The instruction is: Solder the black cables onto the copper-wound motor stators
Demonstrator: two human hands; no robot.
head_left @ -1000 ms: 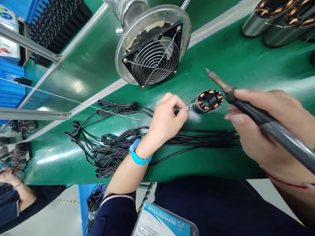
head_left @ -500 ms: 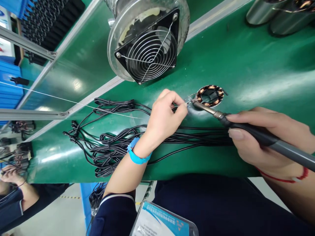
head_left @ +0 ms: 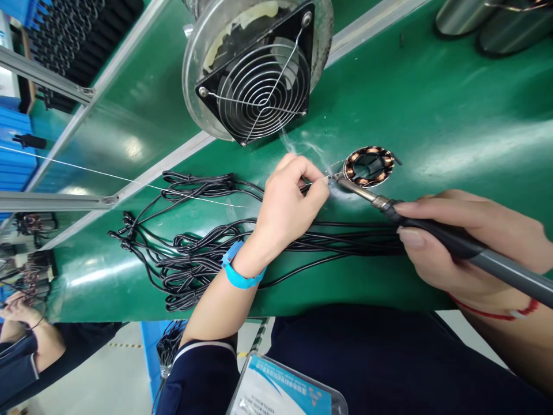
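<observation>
Closed in a grip round its dark handle, my right hand (head_left: 470,242) holds a soldering iron (head_left: 432,230). The iron's tip touches or almost touches fine wire ends beside a ring-shaped motor stator (head_left: 369,166) with copper windings. My left hand (head_left: 294,199) pinches thin wire at its fingertips, just left of the tip; a black cable appears to run into the hand from the left. Smoke (head_left: 313,147) curls up from the joint. Exactly which wires meet there is too small to make out. Bundled black cables (head_left: 194,248) lie under and left of my left forearm.
A round extractor with a fan grille (head_left: 264,104) stands behind my left hand. Metal cylinders (head_left: 466,17) sit at the far right. A thin white strand (head_left: 125,180) stretches in from the left. Another person's hands (head_left: 19,311) work at the far left.
Smoke now rises from the iron's tip towards the fan; half a second ago there was little or none. Both hands have stayed almost where they were.
</observation>
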